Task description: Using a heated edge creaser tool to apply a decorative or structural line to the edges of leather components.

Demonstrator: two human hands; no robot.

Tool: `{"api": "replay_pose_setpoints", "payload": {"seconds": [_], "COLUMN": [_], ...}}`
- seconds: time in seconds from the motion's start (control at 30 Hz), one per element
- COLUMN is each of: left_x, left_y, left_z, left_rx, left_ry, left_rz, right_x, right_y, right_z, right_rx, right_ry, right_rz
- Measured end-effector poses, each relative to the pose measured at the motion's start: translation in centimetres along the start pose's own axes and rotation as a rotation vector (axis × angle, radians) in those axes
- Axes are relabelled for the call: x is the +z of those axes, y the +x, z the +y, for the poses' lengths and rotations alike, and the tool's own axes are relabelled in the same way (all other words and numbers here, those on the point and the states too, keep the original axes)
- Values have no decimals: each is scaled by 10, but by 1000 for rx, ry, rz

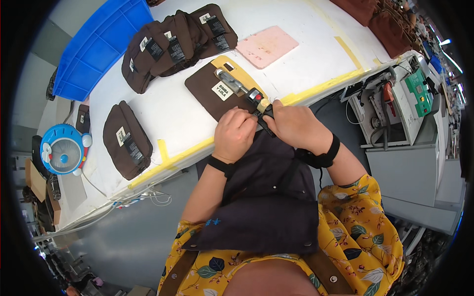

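My right hand (295, 123) grips a black handheld tool (255, 97) with a silver metal end, a red button and a yellowish knob. Its metal end lies over a dark brown fabric piece (205, 91) that bears a cream label. Under the tool, a mustard-yellow template-like piece (242, 74) with a small slot rests on the fabric. My left hand (235, 133) is closed, fingertips pressed against the tool's lower part beside my right thumb. What lies under those fingertips is hidden. Both hands are at the front edge of the white table.
More labelled brown fabric pieces lie in an overlapping pile (173, 42) and a smaller stack (126, 140). A pink board (268, 46) sits beyond. A blue crate (98, 44) and blue fan (64, 150) stand left; a green-panelled machine (419, 91) stands right. Yellow tape (335, 81) lines the table edge.
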State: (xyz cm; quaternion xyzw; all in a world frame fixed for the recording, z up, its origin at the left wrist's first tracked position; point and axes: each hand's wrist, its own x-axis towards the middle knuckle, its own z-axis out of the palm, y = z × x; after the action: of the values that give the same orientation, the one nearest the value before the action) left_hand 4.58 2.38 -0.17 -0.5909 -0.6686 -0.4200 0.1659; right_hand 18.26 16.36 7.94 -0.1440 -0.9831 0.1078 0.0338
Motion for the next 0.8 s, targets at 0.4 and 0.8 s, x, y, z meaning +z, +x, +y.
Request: {"api": "replay_pose_setpoints", "payload": {"seconds": [0.4,0.8], "left_x": [1,-2], "left_y": [0,-1], "left_z": [0,0], "left_rx": [2,-9], "left_ry": [8,-6], "left_rz": [12,3], "right_x": [-3,-13], "right_y": [29,24], "right_z": [2,1], "right_rx": [22,43], "right_ry": [28,12], "right_rz": [-58,-131]}}
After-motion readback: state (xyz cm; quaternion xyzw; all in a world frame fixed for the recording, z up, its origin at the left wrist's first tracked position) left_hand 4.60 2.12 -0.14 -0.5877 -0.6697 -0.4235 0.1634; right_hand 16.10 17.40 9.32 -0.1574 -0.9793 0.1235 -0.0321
